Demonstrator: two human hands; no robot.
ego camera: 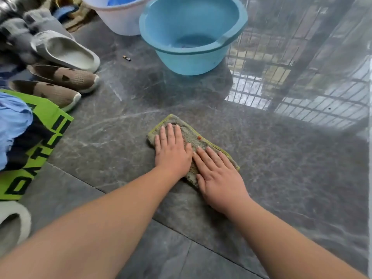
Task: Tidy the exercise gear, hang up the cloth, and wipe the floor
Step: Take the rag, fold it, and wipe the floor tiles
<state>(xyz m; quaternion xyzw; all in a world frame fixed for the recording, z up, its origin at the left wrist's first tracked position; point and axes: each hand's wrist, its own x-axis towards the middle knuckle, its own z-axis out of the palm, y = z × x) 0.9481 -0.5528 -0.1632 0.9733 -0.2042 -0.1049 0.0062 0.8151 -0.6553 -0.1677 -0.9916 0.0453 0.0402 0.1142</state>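
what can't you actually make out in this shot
Head view only:
- Small dark object on the floor near the blue basin: too small to identify.
- White bucket: cut off by the top edge.
- Cloth: partly covered by the left hand and right hand.

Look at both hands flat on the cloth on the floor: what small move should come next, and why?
Probably push the cloth forward across the grey floor toward the blue basin. The left hand and right hand already press it flat with straight fingers, and bare floor lies ahead.
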